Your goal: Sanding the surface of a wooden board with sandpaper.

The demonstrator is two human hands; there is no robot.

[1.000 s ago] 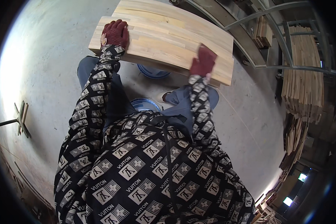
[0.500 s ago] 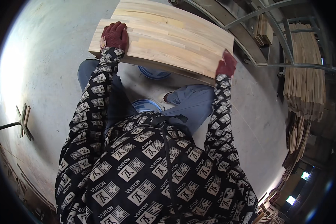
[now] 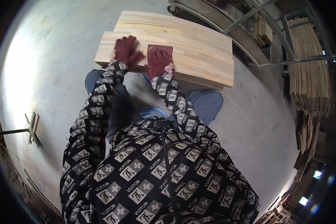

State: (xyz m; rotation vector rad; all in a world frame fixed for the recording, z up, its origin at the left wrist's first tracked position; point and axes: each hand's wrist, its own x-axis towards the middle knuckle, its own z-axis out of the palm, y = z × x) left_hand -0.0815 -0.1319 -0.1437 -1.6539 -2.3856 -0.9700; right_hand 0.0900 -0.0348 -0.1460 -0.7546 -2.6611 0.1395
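Note:
A pale wooden panel (image 3: pixel 205 63) made of glued strips lies in front of my knees, with a second pale panel (image 3: pixel 175 26) showing just beyond it. My right hand (image 3: pixel 161 63), in a dark red glove, presses a dark red square sheet, apparently sandpaper (image 3: pixel 167 48), onto the near panel left of its middle. The palm hides most of the sheet. My left hand (image 3: pixel 127 51), gloved alike, is over the panel's left part with its fingers apart and nothing in them; whether it touches the wood I cannot tell.
A blue round rim (image 3: pixel 153 112) shows between my legs, and part of another blue thing sits under the panel. At the right stand a metal rack (image 3: pixel 246 48) on wheels and stacked wooden boards (image 3: pixel 308 63). A cross-shaped stand (image 3: pixel 31 130) is at the left.
My right hand has come from the panel's right end to left of its middle, laying the red sheet flat. My left hand has shifted slightly right and nearer. The panels appear lower in view.

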